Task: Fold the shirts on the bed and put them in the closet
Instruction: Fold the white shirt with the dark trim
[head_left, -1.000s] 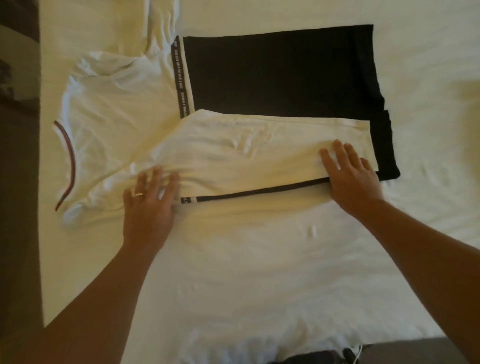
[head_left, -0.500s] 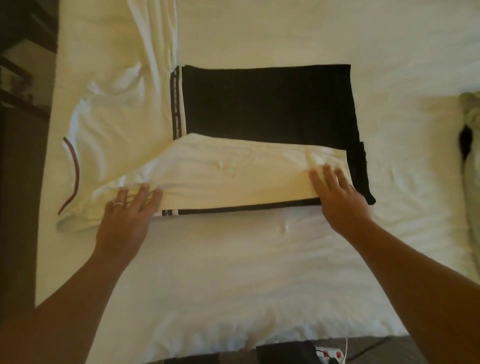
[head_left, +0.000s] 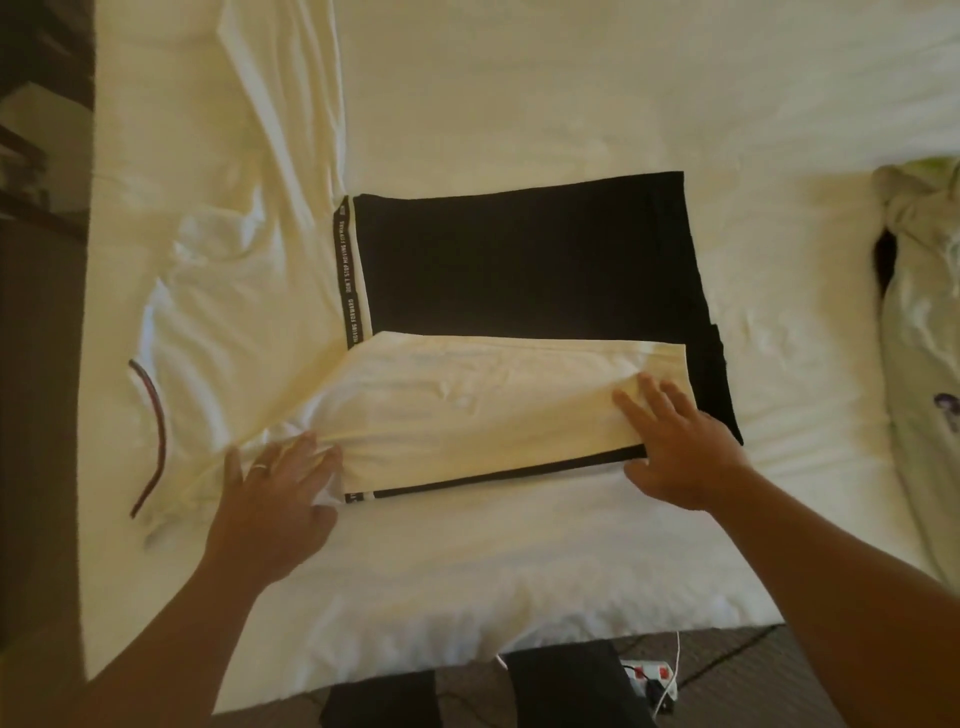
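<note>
Fingers (head_left: 655, 402) spread flat, pressing shirt (head_left: 467, 405) mid-fold on bed (head_left: 519, 561); one side folded over, other side, remaining folds, closet all pending.

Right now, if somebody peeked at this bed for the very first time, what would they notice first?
Probably the big black panel of the shirt in the middle of the white bed, with a cream flap folded over its near edge. Next, the left hand and right hand pressing flat on that flap's two ends.
</note>
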